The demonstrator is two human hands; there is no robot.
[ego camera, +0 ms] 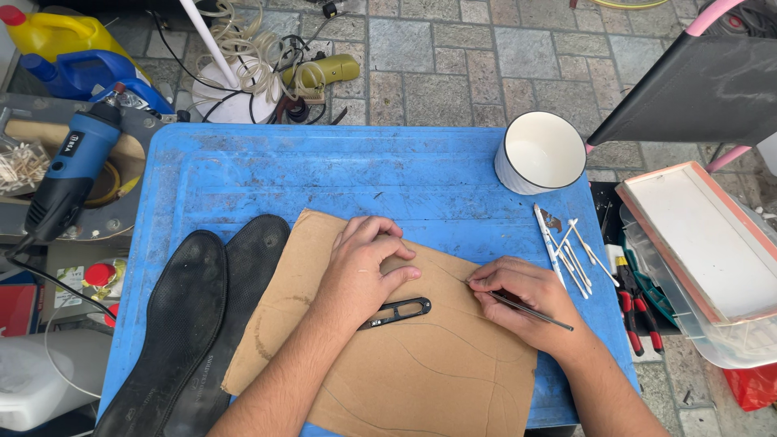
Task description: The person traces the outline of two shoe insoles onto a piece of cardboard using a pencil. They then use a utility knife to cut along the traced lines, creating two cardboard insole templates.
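If my left hand (362, 271) lets the brown cardboard (421, 356) shift on the blue table (324, 174), the traced curve will likely wander — and the black snips (398, 312) under my palm could snag it. My left fingers lie loosely together, pressing the sheet flat. My right hand (526, 303) pinches a thin metal scriber (530, 311) — fingers clamped tight, tip on the cardboard line.
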